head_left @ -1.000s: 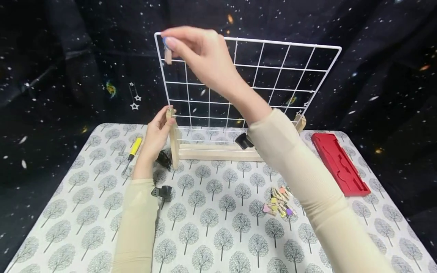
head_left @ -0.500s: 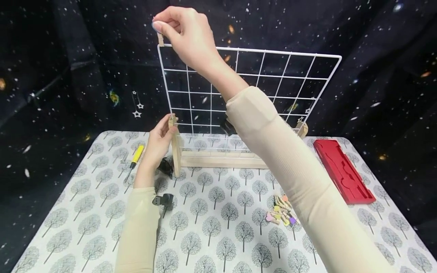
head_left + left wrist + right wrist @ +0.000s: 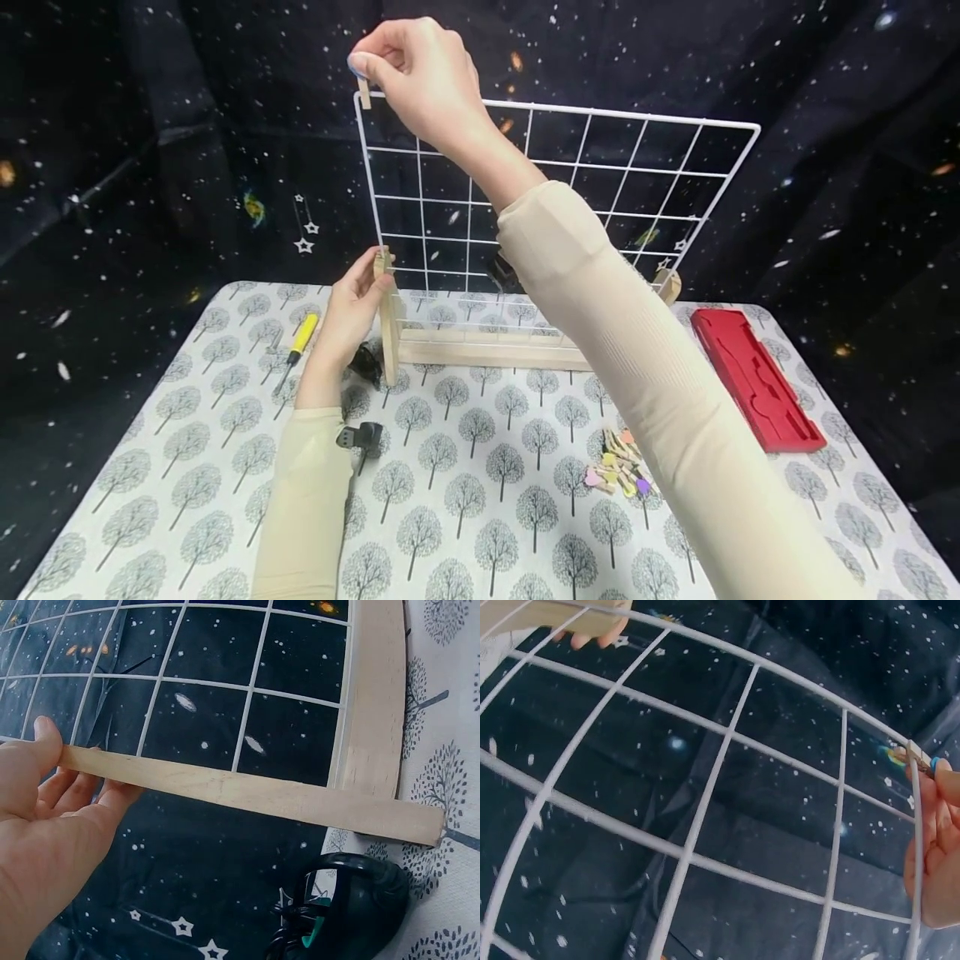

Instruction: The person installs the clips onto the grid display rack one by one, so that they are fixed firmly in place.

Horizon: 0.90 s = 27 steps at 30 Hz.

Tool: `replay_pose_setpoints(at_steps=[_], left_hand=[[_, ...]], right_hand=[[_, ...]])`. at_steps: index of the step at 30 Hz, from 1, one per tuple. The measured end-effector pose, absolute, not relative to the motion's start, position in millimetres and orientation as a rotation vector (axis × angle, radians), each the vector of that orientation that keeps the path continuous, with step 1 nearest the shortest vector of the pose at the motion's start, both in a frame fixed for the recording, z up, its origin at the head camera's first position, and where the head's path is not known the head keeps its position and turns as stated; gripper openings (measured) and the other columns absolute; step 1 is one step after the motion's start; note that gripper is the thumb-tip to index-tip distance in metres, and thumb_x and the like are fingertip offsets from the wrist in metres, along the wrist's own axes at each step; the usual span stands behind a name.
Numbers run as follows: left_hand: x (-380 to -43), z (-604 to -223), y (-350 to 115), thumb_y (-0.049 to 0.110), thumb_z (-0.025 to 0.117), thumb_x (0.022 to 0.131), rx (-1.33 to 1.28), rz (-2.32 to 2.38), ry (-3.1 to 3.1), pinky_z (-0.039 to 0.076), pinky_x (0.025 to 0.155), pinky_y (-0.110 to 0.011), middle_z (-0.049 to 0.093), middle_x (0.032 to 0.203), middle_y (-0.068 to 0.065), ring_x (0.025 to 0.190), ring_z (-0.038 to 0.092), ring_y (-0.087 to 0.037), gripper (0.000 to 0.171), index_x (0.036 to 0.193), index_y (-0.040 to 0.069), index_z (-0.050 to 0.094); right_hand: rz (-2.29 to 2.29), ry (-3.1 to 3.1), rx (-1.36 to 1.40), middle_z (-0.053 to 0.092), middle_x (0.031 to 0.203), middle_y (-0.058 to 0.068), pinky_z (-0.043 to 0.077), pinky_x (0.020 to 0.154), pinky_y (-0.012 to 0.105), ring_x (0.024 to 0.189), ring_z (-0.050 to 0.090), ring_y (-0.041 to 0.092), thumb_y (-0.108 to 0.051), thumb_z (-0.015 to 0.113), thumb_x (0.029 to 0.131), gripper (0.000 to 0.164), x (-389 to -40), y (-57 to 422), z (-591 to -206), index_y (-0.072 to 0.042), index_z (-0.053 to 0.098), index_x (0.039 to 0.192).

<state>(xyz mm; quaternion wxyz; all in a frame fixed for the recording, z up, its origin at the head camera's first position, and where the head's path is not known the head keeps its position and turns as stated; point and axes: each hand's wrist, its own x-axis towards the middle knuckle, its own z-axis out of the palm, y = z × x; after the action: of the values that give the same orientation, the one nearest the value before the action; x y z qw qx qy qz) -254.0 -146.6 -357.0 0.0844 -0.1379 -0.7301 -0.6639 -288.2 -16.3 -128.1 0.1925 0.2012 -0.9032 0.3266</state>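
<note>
At the top left corner of a white wire grid (image 3: pixel 592 171), my right hand (image 3: pixel 431 79) pinches a small wooden clothespin (image 3: pixel 365 93) by its blue-topped end. The clothespin's lower end overlaps the corner of the top wire; in the right wrist view the clothespin (image 3: pixel 919 756) meets that corner too. Lower down, my left hand (image 3: pixel 351 304) grips the upper part of the wooden side post (image 3: pixel 388 333) that supports the grid. Thumb and fingers lie on either side of this post (image 3: pixel 225 787) in the left wrist view.
Several heart-topped clothespins (image 3: pixel 618 468) lie on the tree-patterned cloth at right. A red tray (image 3: pixel 757 379) sits beyond them. Left of my left arm is a yellow-handled screwdriver (image 3: pixel 302 333). A black object (image 3: pixel 360 900) stands beside the post. A wooden crossbar (image 3: pixel 487 348) joins the base.
My right hand has risen with the clothespin from in front of the grid's corner to above it, then lowered the clothespin onto the top wire. My left hand keeps its grip on the post.
</note>
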Motion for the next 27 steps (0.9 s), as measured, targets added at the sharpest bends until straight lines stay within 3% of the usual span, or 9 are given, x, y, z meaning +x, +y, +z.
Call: replay_pose_setpoints(at_steps=[16, 20, 24, 27], left_hand=[[-252, -364, -140, 0.02, 0.048, 0.089, -0.385, -2.008, -2.204, 0.027, 0.104, -0.028, 0.04, 0.134, -0.007, 0.125, 0.034, -0.014, 0.049, 0.135, 0.016, 0.031], [-253, -366, -142, 0.018, 0.048, 0.089, -0.389, -2.017, -2.198, 0.027, 0.105, -0.029, 0.04, 0.133, -0.009, 0.125, 0.033, -0.016, 0.049, 0.135, 0.013, 0.031], [-254, -365, -147, 0.018, 0.048, 0.089, -0.384, -2.005, -2.198, 0.027, 0.104, -0.029, 0.04, 0.133, -0.01, 0.124, 0.034, -0.017, 0.049, 0.135, 0.012, 0.031], [-255, -364, -150, 0.018, 0.048, 0.089, -0.375, -1.994, -2.192, 0.028, 0.104, -0.029, 0.04, 0.133, -0.01, 0.124, 0.035, -0.018, 0.049, 0.134, 0.013, 0.032]], right_hand=[[0.895, -2.409, 0.692, 0.065, 0.097, -0.011, 0.035, 0.057, 0.017, 0.079, 0.057, -0.002, -0.037, 0.054, 0.084, 0.031, -284, -5, -147, -0.023, 0.06, 0.111], [1.053, -2.176, 0.813, 0.065, 0.097, -0.002, 0.041, 0.067, 0.009, 0.082, 0.057, 0.0, -0.027, 0.059, 0.082, 0.035, -274, 6, -163, -0.012, 0.057, 0.114], [1.162, -1.97, 0.969, 0.064, 0.094, 0.011, 0.048, 0.074, 0.014, 0.084, 0.06, 0.011, -0.009, 0.062, 0.08, 0.03, -249, 19, -183, 0.002, 0.059, 0.107], [1.142, -1.94, 1.084, 0.064, 0.094, 0.015, 0.05, 0.073, 0.018, 0.08, 0.061, 0.015, -0.005, 0.062, 0.078, 0.028, -239, 32, -205, 0.005, 0.059, 0.104]])
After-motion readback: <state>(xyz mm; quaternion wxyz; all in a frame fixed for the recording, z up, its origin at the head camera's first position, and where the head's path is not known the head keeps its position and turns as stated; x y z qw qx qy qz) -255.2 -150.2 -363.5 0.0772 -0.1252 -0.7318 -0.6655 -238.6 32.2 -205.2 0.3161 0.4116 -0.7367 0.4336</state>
